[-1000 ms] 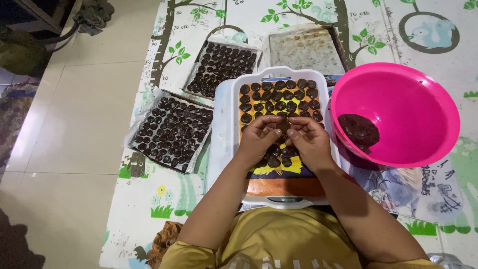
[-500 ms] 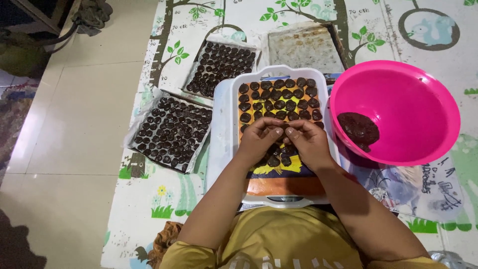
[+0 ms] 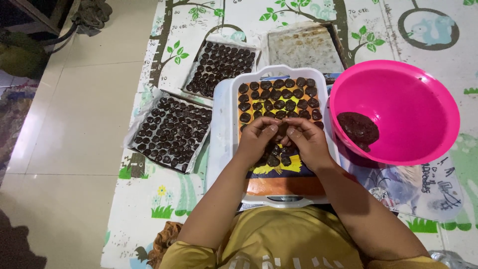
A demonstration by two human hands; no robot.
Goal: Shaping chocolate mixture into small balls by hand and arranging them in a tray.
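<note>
- Two hands, left [image 3: 260, 139] and right [image 3: 304, 142], fingertips together over the white tray [image 3: 224, 124].
- One white tray, carrying several rows of dark round pieces [image 3: 279, 97], too many to count surely.
- Two lined trays of dark pieces, near [image 3: 172, 132] and far [image 3: 221, 65].
- One bare baking tray [image 3: 303, 47].
- One pink bowl [image 3: 413, 99], holding one dark lump [image 3: 358, 128].
</note>
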